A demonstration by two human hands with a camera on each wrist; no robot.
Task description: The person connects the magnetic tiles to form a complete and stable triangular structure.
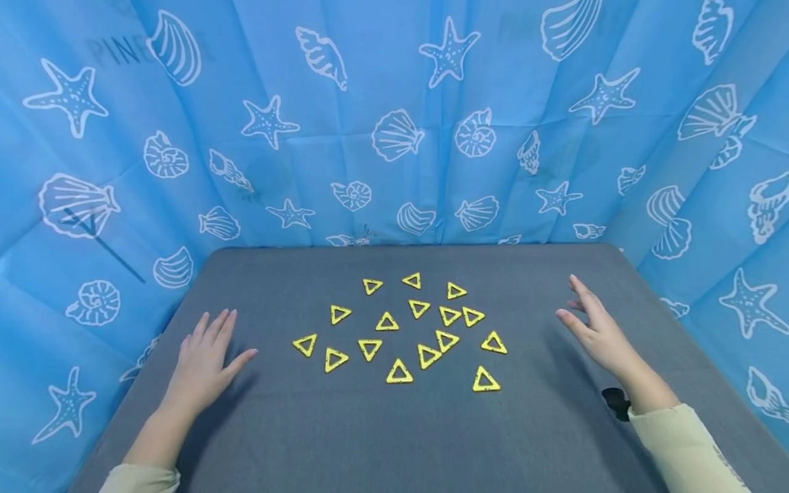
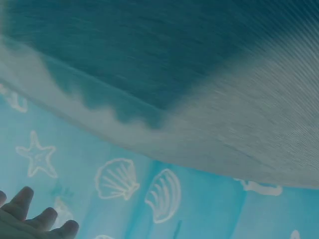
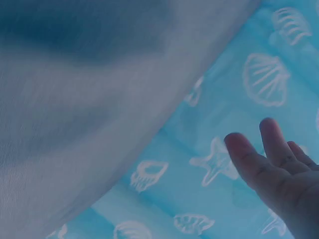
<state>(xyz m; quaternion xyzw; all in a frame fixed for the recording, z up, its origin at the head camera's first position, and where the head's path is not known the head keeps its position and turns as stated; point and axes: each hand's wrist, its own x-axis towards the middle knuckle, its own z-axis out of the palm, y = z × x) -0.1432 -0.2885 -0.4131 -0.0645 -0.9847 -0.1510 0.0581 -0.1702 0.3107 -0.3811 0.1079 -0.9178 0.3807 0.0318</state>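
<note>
Several yellow triangles (image 1: 399,372) with hollow centres lie scattered on the middle of the grey table (image 1: 345,438). Two of them, a triangle (image 1: 428,356) and its neighbour (image 1: 446,340), sit touching or nearly so. To the left of the group, my left hand (image 1: 203,366) is held over the table with fingers extended and thumb out, holding nothing. My right hand (image 1: 594,329) is raised at the right, its fingers loosely extended, also holding nothing. Each wrist view catches only fingers, the left fingers (image 2: 42,217) and the right fingers (image 3: 264,157), with no triangle in sight.
A blue curtain (image 1: 345,157) printed with white shells and starfish surrounds the table's back and sides. A small black object (image 1: 615,402) shows at the right wrist. Light sleeves (image 1: 684,445) cover both forearms.
</note>
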